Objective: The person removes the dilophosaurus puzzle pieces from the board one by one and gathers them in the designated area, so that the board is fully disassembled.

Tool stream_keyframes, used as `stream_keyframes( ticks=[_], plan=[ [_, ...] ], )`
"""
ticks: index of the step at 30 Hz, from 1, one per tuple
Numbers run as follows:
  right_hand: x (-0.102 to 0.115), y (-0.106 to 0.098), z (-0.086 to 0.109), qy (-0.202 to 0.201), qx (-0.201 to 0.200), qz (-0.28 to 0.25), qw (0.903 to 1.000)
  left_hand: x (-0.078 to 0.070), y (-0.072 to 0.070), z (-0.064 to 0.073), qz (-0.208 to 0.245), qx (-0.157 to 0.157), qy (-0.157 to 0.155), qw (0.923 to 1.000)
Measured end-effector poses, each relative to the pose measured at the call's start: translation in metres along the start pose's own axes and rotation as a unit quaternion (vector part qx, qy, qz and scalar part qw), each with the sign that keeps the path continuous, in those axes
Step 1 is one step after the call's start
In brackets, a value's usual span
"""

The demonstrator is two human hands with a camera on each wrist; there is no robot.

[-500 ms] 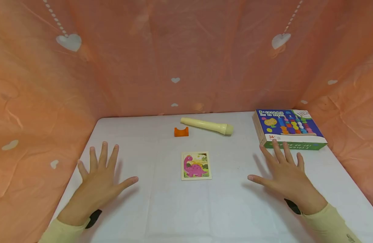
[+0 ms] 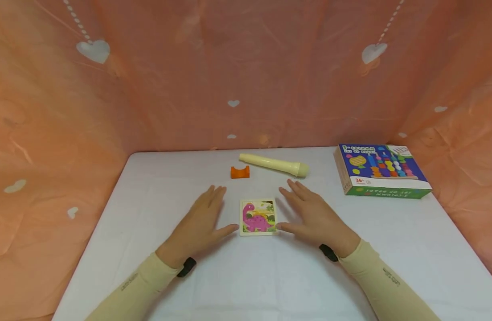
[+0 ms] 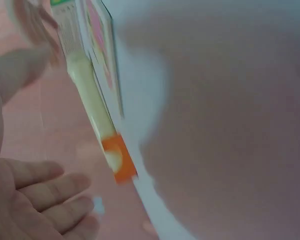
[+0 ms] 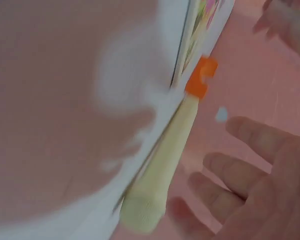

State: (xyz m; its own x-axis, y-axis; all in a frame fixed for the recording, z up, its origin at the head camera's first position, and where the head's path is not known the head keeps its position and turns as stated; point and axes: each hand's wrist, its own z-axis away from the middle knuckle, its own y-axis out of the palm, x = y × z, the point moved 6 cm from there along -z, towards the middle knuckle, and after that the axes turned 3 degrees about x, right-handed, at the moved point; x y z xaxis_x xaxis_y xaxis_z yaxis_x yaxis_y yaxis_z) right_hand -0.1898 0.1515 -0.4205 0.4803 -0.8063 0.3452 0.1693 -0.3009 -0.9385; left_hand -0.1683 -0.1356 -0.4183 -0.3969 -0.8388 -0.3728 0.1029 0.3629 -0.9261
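Pink dinosaur tile point(image 2: 259, 217) lies flat on the surface point(image 2: 246, 276) between left hand point(image 2: 195, 226) and right hand point(image 2: 317, 219), apart and grasping nothing, its central spot likely suiting reach from either side

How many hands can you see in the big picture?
2. The left hand is on the left side of the dinosaur picture, and the right hand is on its right side. Neither is hidden.
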Motion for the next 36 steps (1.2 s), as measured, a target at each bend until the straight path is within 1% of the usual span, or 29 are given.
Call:
stream_keyframes(
  ticks=[2, 3, 6, 11, 16, 22, 31, 36],
  plan=[
    [0.012, 0.006, -0.011, -0.019, 0.006, -0.01, 0.9997, -0.012, 0.004, -0.01, 0.011, -0.007, 0.016, 0.9998],
    [0.016, 0.009, -0.015, -0.027, 0.01, -0.015, 0.9995, -0.015, 0.006, -0.014, 0.016, -0.01, 0.019, 0.9996],
    [0.027, 0.016, -0.026, -0.033, 0.023, -0.026, 0.9988, -0.022, 0.012, -0.027, 0.029, -0.009, 0.015, 0.9994],
    [0.036, 0.021, -0.036, -0.037, 0.044, -0.038, 0.9976, -0.024, 0.017, -0.045, 0.039, -0.008, 0.007, 0.9992],
    [0.039, 0.026, -0.04, -0.039, 0.061, -0.039, 0.9966, -0.023, 0.019, -0.056, 0.044, -0.006, -0.001, 0.999],
    [0.041, 0.026, -0.038, -0.043, 0.065, -0.043, 0.996, -0.02, 0.021, -0.062, 0.052, -0.005, -0.011, 0.9986],
    [0.046, 0.03, -0.04, -0.042, 0.076, -0.056, 0.9947, -0.016, 0.024, -0.062, 0.051, 0.01, -0.02, 0.9984],
    [0.047, 0.032, -0.04, -0.049, 0.079, -0.052, 0.9943, -0.015, 0.025, -0.063, 0.05, 0.017, -0.02, 0.9984]
  ],
)
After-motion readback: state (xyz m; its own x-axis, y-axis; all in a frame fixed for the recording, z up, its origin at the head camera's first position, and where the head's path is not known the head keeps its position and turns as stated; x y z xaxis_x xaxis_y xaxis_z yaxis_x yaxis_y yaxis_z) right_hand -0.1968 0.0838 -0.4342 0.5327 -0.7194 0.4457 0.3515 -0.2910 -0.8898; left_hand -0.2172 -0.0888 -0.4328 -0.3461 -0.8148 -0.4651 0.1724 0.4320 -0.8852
